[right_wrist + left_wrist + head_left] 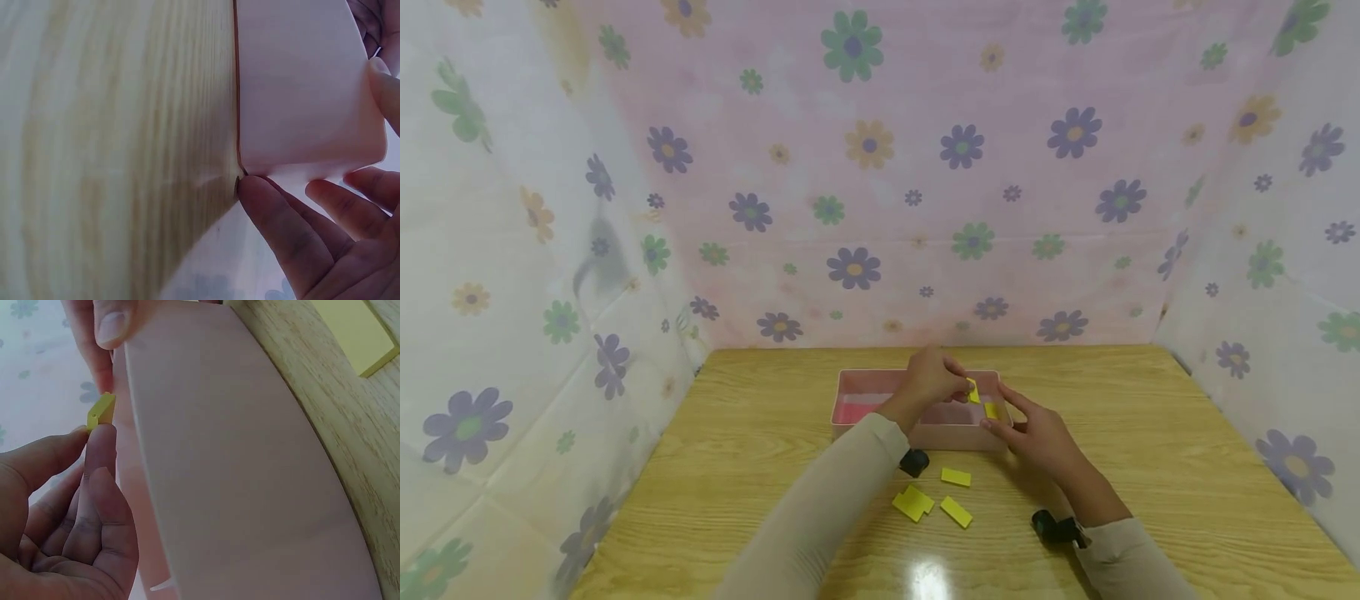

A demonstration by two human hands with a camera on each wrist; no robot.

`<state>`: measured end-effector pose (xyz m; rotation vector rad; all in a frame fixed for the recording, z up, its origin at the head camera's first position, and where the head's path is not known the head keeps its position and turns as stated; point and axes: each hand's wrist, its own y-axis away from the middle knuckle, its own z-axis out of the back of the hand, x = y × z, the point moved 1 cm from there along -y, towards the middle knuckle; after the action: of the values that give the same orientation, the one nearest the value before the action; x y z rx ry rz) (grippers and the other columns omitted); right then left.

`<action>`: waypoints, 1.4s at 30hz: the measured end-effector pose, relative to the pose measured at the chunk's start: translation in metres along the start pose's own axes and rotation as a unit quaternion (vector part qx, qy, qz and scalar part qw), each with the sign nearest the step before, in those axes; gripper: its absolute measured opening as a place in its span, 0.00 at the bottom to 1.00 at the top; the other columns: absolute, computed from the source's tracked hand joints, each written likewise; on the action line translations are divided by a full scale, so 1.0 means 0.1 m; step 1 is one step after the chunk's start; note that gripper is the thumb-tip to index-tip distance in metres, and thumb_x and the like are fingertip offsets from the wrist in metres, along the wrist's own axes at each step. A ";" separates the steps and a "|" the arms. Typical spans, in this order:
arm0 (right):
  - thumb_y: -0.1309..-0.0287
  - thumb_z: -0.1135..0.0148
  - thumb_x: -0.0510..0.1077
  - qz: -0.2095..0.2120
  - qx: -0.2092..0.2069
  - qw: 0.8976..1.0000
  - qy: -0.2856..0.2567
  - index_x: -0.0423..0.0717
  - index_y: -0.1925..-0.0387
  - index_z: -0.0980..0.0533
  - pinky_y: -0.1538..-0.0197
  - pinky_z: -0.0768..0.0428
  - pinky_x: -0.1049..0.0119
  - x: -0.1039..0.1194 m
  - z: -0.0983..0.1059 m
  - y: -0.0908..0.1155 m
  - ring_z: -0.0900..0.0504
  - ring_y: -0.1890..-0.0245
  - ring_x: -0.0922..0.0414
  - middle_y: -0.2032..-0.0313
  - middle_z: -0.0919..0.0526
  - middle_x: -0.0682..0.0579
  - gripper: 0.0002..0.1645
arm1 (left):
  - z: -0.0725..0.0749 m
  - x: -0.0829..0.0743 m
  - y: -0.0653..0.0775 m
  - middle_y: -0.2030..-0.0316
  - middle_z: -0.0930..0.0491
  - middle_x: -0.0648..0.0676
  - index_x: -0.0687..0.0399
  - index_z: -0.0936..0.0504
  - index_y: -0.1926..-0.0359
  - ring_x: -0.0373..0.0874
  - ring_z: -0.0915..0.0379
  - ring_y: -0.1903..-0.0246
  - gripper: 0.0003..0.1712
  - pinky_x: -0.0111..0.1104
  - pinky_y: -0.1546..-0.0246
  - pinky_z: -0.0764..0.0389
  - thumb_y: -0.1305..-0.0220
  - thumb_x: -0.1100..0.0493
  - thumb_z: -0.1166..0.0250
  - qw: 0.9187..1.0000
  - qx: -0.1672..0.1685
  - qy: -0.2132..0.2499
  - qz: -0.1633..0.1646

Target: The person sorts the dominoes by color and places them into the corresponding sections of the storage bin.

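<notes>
My left hand (929, 385) pinches a small flat yellow block (102, 411) between thumb and fingertips, above the right half of a pink box (887, 437). In the head view that block (973, 391) is partly covered by the fingers. My right hand (1043, 439) grips the box's right end. Seen from the right wrist, its thumb lies at the rim and its fingers (275, 215) spread along the end wall. Another yellow block (992, 411) shows inside the box near the right hand.
On the wooden table (760, 442), in front of the box, lie two single yellow blocks, one nearer the box (956, 477) and one lower (957, 512). Beside them is a cluster of yellow blocks (913, 503), overlapping or touching. Flowered cloth (910, 208) encloses the table's back and sides.
</notes>
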<state>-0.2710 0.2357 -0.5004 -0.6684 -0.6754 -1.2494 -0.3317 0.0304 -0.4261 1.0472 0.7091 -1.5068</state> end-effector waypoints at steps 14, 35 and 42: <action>0.37 0.37 0.71 0.004 -0.007 1.000 0.022 0.51 0.19 0.43 0.50 0.11 0.50 0.06 0.00 0.03 0.16 0.43 0.36 0.23 0.40 0.34 0.55 | -0.04 0.09 -0.05 0.75 0.12 0.52 0.60 0.08 0.68 0.52 0.10 0.68 0.03 0.46 0.62 0.10 0.41 0.64 0.23 0.999 0.001 -0.040 -0.002; 0.37 0.35 0.69 -0.010 -0.002 1.000 -0.005 0.54 0.19 0.44 0.56 0.10 0.58 0.03 -0.02 0.04 0.15 0.43 0.39 0.21 0.41 0.40 0.54 | -0.16 0.11 -0.08 0.78 0.12 0.51 0.57 0.08 0.70 0.52 0.11 0.70 0.02 0.43 0.65 0.10 0.40 0.64 0.24 0.997 0.007 -0.072 -0.005; 0.36 0.35 0.68 -0.005 -0.004 1.000 -0.002 0.54 0.18 0.44 0.53 0.10 0.55 0.04 -0.02 0.04 0.16 0.42 0.37 0.21 0.41 0.40 0.53 | -0.15 0.11 -0.07 0.76 0.12 0.51 0.56 0.07 0.68 0.52 0.11 0.68 0.02 0.44 0.63 0.10 0.39 0.63 0.25 0.998 0.009 -0.058 -0.002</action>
<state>-0.2666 0.2328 -0.4991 -0.6750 -0.6787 -1.2612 -0.3345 0.0403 -0.4431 0.9632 0.6169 -1.5672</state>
